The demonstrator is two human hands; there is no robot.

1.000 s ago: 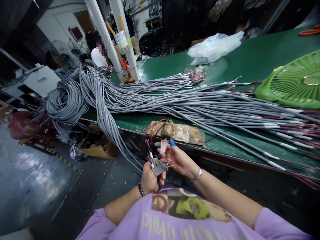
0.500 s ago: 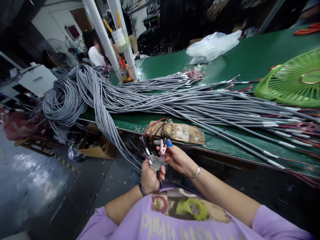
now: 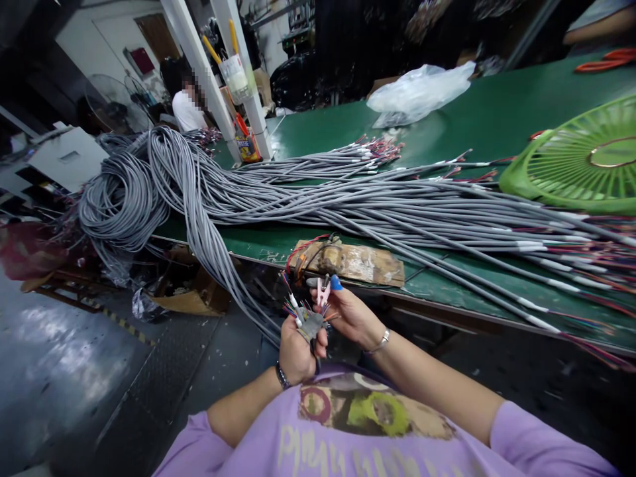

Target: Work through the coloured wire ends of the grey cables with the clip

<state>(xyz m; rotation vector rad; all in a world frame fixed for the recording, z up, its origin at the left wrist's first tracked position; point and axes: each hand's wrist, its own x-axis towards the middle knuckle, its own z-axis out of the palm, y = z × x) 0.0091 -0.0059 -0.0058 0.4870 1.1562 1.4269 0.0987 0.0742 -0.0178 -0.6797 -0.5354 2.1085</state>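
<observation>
My left hand (image 3: 297, 354) is closed in front of my body, around a cable end with thin coloured wires (image 3: 289, 307) fanning out. Over the fingers lies a flat grey piece (image 3: 311, 324) whose kind I cannot make out. My right hand (image 3: 352, 317), with a blue cover (image 3: 336, 283) on the thumb tip, pinches a small pink clip (image 3: 322, 291) just above the grey piece. Some wire ends reach toward the right fingers; whether the clip grips them is too small to tell. A wooden block (image 3: 370, 264) with wires fixed to it sits beyond both hands at the bench edge.
Long grey cables (image 3: 278, 199) cover much of the green bench (image 3: 517, 99), and one bundle hangs over its front edge. A green fan (image 3: 561, 182) stands at right, near a plastic bag (image 3: 422, 93). Behind the post (image 3: 199, 66) is a person (image 3: 189, 109); another person's arm (image 3: 603, 26) shows top right.
The view has shifted slightly. Both hands keep nearly the same place and hold. More of the other person's arm shows at the top right.
</observation>
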